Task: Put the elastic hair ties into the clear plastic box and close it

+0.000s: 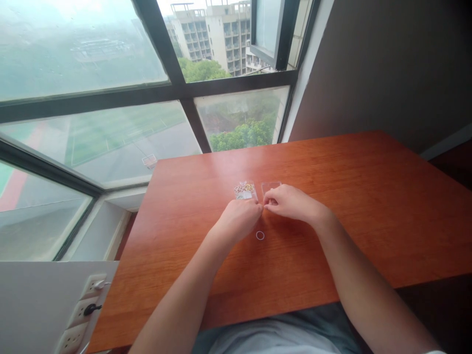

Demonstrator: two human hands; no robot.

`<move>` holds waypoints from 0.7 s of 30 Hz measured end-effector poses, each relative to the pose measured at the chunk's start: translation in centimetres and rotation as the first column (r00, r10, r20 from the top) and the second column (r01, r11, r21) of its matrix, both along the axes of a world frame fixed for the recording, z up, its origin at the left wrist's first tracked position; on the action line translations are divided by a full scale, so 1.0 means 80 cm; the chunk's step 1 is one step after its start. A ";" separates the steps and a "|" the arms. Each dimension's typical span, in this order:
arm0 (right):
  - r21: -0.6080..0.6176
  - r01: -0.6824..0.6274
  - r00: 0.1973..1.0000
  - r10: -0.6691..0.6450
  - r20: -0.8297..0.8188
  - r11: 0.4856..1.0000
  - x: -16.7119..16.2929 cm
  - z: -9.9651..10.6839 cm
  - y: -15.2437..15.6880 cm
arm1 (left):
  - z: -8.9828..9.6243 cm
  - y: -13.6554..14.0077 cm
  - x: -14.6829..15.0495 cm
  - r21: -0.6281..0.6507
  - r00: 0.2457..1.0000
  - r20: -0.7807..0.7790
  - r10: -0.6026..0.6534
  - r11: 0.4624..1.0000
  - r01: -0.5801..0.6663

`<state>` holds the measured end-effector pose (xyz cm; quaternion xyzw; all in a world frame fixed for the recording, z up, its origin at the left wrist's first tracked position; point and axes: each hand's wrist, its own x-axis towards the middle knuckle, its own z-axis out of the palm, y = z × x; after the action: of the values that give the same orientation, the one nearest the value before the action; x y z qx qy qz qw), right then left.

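Note:
My left hand [241,215] and my right hand [289,200] meet with closed fingertips over the middle of the table. Whatever they pinch is too small to make out. Just beyond my left hand lies a small clear box [245,189] with several coloured rings and a white label in it, its near side hidden by the hand. A clear, flat plastic piece like a lid or tray [271,186] is partly covered by my right hand. Nearer to me, a white ring [260,235] rests flat on the wood.
The brown wooden table [368,211] stretches well to the right. Windows [239,118] rise beyond its far edge, and a grey wall [365,73] stands at the right. Power sockets [79,309] with plugs are on the wall at lower left.

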<state>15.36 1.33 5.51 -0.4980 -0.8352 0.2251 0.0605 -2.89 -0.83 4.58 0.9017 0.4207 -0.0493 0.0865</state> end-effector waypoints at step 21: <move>-0.179 -0.149 0.987 0.158 0.035 0.972 -0.022 0.002 -0.024 | 0.008 0.031 -0.042 0.084 0.900 0.302 0.313 0.932 -0.352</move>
<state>13.58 -0.62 5.66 -0.4407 -0.8494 0.2895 -0.0219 -6.23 1.66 5.24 0.8179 0.5542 0.1248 0.0913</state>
